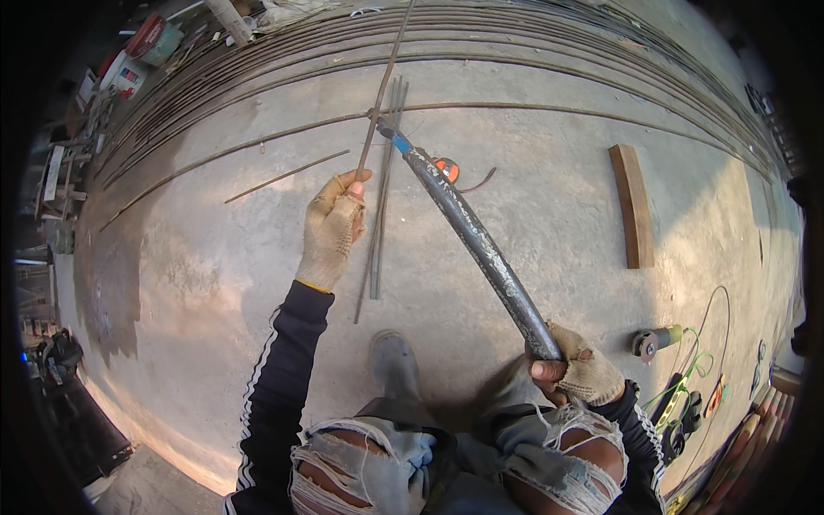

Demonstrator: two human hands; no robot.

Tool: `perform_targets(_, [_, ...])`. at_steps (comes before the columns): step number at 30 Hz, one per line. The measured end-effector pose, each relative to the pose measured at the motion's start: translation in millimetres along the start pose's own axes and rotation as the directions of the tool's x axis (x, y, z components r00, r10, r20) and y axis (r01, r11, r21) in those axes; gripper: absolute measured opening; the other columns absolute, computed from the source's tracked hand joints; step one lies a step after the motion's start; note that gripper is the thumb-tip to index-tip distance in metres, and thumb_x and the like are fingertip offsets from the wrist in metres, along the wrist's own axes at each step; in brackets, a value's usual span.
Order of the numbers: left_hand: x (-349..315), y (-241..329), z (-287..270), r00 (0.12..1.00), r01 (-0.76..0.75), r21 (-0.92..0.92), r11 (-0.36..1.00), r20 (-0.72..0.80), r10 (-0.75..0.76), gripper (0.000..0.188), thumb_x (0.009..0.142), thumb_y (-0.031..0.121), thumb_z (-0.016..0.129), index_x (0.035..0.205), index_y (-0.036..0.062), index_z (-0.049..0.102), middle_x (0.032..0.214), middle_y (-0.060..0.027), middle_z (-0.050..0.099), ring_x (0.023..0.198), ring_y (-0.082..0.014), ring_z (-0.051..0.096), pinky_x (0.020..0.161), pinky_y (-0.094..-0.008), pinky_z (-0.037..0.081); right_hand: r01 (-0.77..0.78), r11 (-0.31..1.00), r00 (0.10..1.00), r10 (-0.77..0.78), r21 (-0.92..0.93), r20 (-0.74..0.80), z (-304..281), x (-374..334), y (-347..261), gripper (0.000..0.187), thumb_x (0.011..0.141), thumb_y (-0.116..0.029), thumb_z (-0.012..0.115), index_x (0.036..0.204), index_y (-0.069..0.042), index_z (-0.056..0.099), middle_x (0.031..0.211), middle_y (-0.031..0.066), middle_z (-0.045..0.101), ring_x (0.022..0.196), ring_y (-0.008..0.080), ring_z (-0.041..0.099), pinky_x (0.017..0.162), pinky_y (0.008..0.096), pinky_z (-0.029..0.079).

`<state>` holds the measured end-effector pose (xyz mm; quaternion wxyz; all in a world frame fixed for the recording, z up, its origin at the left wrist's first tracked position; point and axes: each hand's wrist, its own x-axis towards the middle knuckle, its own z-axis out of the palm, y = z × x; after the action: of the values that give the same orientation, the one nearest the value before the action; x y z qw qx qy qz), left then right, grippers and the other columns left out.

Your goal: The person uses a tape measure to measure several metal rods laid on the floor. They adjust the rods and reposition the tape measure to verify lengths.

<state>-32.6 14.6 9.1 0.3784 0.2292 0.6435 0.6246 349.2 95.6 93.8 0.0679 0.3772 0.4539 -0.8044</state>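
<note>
My left hand (333, 230), in a worn beige fingerless glove, is closed on the lower end of a thin steel rod (386, 81) that reaches away past the top of the view. My right hand (579, 367), gloved the same way, is wrapped round the near end of a long black pipe handle (481, 245) with chipped paint. A blue band (401, 143) circles its far end, where a small metal head meets the rod; how it grips the rod is too small to tell. Several loose rods (378, 249) lie lengthwise on the floor under the pipe's far end.
Long rods (257, 133) run across the floor ahead. An orange tape measure (446, 169) lies behind the pipe, a short rod (287, 176) to the left. At right are a wooden block (633, 206) and an angle grinder (657, 341) with a green cord (705, 362). Buckets (125, 74) stand far left.
</note>
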Motion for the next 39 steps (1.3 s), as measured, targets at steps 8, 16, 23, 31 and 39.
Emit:
perform_targets(8, [-3.7, -6.9, -8.9, 0.984, -0.169, 0.271, 0.948, -0.010, 0.179, 0.037, 0.106, 0.034, 0.066, 0.131, 0.0069, 0.070, 0.079, 0.0062, 0.057, 0.059, -0.0010, 0.045, 0.053, -0.0202, 0.041, 0.039, 0.998, 0.999, -0.038, 0.049, -0.009, 0.2, 1.1, 5.3, 0.053, 0.093, -0.035, 0.085, 0.116, -0.002, 0.052, 0.074, 0.0019, 0.054, 0.046, 0.0102, 0.052, 0.042, 0.0251, 0.042])
perform_targets(16, [-4.4, -13.2, -17.6, 0.951, -0.274, 0.433, 0.859, -0.010, 0.308, 0.037, 0.106, 0.037, 0.066, 0.130, 0.0090, 0.071, 0.091, 0.0039, 0.064, 0.069, -0.0023, 0.052, 0.059, -0.0204, 0.045, 0.056, 0.998, 0.998, -0.055, 0.034, -0.024, -2.5, 0.1, 9.3, 0.055, 0.092, -0.035, 0.086, 0.117, -0.001, 0.051, 0.075, 0.0024, 0.055, 0.047, 0.0101, 0.054, 0.042, 0.0248, 0.044])
perform_targets(23, [-17.1, -9.9, -16.2, 0.995, -0.104, 0.230, 0.968, 0.027, 0.101, 0.036, 0.107, 0.035, 0.064, 0.131, 0.0085, 0.071, 0.081, 0.0068, 0.056, 0.062, -0.0009, 0.046, 0.056, -0.0188, 0.042, 0.066, 0.997, 0.997, -0.064, 0.043, -0.053, 3.9, 0.5, 5.5, 0.056, 0.089, -0.036, 0.088, 0.114, -0.002, 0.052, 0.073, 0.0027, 0.053, 0.046, 0.0106, 0.053, 0.042, 0.0251, 0.043])
perform_targets(31, [-18.6, -10.6, -16.9, 0.958, -0.255, 0.453, 0.854, -0.004, 0.288, 0.036, 0.108, 0.032, 0.063, 0.129, 0.0040, 0.071, 0.088, 0.0007, 0.067, 0.070, -0.0052, 0.056, 0.061, -0.0231, 0.048, 0.075, 0.995, 0.992, -0.067, 0.066, -0.103, 12.0, -1.7, 5.6, 0.055, 0.085, -0.035, 0.090, 0.109, -0.003, 0.052, 0.068, 0.0021, 0.049, 0.045, 0.0113, 0.048, 0.040, 0.0259, 0.039])
perform_targets(39, [-18.7, -18.4, -4.8, 0.889, -0.356, 0.549, 0.756, -0.049, 0.454, 0.032, 0.108, 0.028, 0.063, 0.127, 0.0029, 0.071, 0.084, -0.0013, 0.066, 0.070, -0.0071, 0.057, 0.064, -0.0252, 0.049, 0.083, 0.996, 0.994, -0.080, 0.036, -0.074, 10.8, -1.2, 5.9, 0.058, 0.090, -0.039, 0.087, 0.116, -0.001, 0.052, 0.074, 0.0030, 0.055, 0.047, 0.0097, 0.054, 0.043, 0.0242, 0.044])
